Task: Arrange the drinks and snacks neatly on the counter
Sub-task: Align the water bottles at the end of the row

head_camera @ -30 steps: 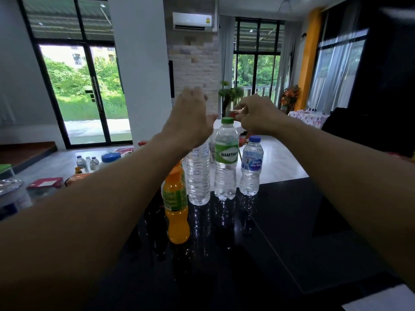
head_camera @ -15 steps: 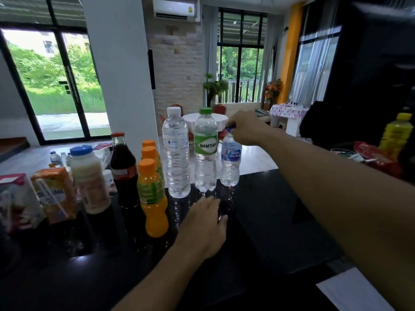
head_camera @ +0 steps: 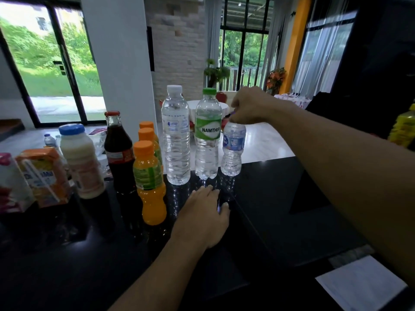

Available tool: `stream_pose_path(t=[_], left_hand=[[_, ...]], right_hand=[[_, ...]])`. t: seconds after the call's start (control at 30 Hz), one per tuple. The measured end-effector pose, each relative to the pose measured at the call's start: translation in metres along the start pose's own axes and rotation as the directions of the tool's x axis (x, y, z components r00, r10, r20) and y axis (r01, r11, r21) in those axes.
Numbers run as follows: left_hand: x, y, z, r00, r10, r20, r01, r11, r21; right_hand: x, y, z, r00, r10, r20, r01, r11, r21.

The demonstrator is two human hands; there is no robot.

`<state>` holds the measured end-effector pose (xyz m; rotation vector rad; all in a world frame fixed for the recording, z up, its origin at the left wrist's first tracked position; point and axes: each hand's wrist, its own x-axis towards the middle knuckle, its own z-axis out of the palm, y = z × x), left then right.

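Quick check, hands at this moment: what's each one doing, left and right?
Left hand: open, resting flat on the black counter, holding nothing.
Right hand: closed around the top of the small water bottle.

A: Water bottles?
B: Three recorded upright in a row: white-capped bottle [head_camera: 175, 140], green-capped Namthip bottle [head_camera: 207, 140], small blue-labelled bottle [head_camera: 232, 151], gripped at its cap by the right hand [head_camera: 249, 106].
A: Juice?
B: Three orange juice bottles [head_camera: 149, 182] filed upright beside the white-capped one.

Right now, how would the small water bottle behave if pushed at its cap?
The small water bottle looks full, so probably heavy for its size. Pushed high by the right hand gripping its cap, it may tip rather than slide. Its ribbed plastic probably flexes.
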<state>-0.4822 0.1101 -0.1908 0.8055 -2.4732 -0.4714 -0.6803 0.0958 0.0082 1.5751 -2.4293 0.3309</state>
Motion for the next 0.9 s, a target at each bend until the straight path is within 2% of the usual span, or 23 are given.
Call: stream_pose_path(t=[0.37, 0.73, 0.83, 0.9], left_hand=[[-0.001, 0.000, -0.001, 1.000, -0.015, -0.006, 0.015, 1.000, -0.020], [-0.001, 0.001, -0.002, 1.000, -0.021, 0.007, 0.021, 1.000, -0.024], [-0.005, 0.001, -0.004, 1.000, -0.020, 0.010, 0.021, 0.998, -0.053], [-0.009, 0.003, -0.007, 0.999, -0.019, -0.026, 0.016, 0.996, -0.086]], right_hand=[[-0.002, -0.003, 0.012, 0.990, 0.016, -0.143, -0.016, 1.000, 0.003], [-0.010, 0.000, 0.008, 0.992, 0.041, -0.116, -0.039, 0.999, 0.027], [-0.023, 0.000, 0.007, 0.994, 0.094, -0.063, -0.087, 0.990, 0.109], [-0.032, 0.001, 0.008, 0.989, 0.129, -0.070, -0.122, 0.988, 0.090]])
